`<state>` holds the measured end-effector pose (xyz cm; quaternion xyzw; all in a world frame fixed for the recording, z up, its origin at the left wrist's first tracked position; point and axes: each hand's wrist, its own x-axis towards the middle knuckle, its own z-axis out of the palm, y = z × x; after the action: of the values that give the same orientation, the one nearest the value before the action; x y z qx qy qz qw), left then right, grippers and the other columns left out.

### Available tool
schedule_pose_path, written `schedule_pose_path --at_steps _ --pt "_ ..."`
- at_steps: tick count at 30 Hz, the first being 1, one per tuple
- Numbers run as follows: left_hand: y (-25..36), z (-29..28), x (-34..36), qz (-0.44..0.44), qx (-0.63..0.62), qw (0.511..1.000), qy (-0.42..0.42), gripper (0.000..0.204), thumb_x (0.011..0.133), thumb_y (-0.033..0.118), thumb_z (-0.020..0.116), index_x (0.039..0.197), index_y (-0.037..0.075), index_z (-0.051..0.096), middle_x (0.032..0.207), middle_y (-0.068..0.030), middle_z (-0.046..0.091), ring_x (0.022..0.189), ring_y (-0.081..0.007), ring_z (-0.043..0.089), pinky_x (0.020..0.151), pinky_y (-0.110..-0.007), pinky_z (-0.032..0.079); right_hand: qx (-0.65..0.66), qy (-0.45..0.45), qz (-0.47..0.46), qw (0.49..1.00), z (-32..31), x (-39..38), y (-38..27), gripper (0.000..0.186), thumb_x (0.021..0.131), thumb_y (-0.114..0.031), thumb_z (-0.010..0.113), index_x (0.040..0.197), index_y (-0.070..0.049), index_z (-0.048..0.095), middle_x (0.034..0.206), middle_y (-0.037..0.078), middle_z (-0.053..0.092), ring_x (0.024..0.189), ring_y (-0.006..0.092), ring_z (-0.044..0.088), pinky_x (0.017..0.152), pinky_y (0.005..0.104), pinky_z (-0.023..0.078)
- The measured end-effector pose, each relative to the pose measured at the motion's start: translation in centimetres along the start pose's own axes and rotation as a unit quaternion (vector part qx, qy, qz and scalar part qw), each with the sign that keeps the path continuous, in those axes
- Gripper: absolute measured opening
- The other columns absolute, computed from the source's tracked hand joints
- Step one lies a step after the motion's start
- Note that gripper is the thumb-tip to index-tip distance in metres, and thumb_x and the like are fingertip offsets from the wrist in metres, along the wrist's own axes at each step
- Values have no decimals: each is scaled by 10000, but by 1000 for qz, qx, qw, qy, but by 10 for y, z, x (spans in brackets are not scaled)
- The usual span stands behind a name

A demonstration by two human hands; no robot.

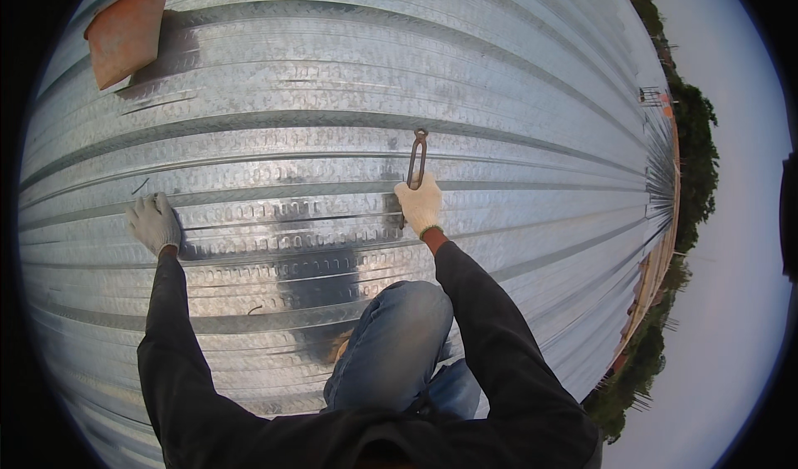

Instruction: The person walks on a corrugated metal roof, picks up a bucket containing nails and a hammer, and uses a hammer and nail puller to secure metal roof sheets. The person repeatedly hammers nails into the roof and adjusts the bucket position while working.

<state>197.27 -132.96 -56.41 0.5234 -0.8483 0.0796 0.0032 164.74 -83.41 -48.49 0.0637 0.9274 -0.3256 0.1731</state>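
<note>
The right hand (421,201), in a pale knitted glove, is closed around the handles of a pair of pincers (411,166), which lies over the ribbed metal sheets (540,153) in front of the bent knee (399,336), its head pointing away from the person; whether its jaws meet is too small to tell. The left hand (155,223), also gloved, leans palm down on the metal well to the left, fingers a little apart, with nothing visible in it. A short bit of wire (140,186) lies just beyond its fingertips, and another (254,309) lies nearer the body, left of the knee. The likeliest trouble is a slip: the sheet looks smooth and shiny, and a knit glove bearing weight could skid along it, tipping the person sideways because the arms are spread wide. If the grip on the pincers loosened, the tool could drop, scratch or dent the surface and perhaps slide along a groove. The loose bits of wire could poke through a glove or roll underfoot. The orange bucket (126,37), far up on the left, could tip or slide if the sheets shook; from this angle I cannot tell whether it stands level. Treetops (697,137) and sky past the far right edge suggest height, making any fall serious.
</note>
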Motion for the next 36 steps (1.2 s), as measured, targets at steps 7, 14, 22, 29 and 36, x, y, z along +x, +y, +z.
schedule_pose_path --at_steps 7,14,22,29,36 --pt "8 -18 -2 -17 -26 999 -28 556 1145 512 524 1375 110 832 1625 -119 681 1575 -378 471 1272 -557 342 -44 -336 -264 903 55 -22 -207 391 866 -275 813 1086 22 685 960 201 759 910 360 778 856 487 607" --pt "11 -27 3 -18 -28 999 -40 530 1140 493 531 1352 120 841 1616 -106 682 1578 -375 458 1268 -582 335 29 -375 -210 903 110 -83 -306 383 856 -206 796 1121 47 683 1004 248 782 908 392 830 851 482 651" --pt "11 -24 0 -8 -28 999 -16 502 1132 507 545 1367 171 834 1568 -77 704 1512 -349 508 1249 -603 347 -90 -392 -119 908 -11 -69 -292 325 891 -265 761 1037 24 737 966 198 818 855 320 827 826 459 629" --pt "12 -26 0 -8 -39 999 -37 534 1132 497 532 1367 132 842 1588 -115 705 1487 -353 517 1241 -576 342 -236 -373 -118 889 -137 -17 -261 363 948 -318 746 1146 -14 724 908 76 767 781 188 764 755 376 611" --pt "4 -2 5 -9 -19 1000 2 558 1150 535 524 1394 139 832 1631 -116 689 1550 -370 502 1266 -580 329 -89 -437 -45 894 -26 13 -179 309 1038 -269 714 1194 -4 687 895 35 712 765 157 727 708 376 580"
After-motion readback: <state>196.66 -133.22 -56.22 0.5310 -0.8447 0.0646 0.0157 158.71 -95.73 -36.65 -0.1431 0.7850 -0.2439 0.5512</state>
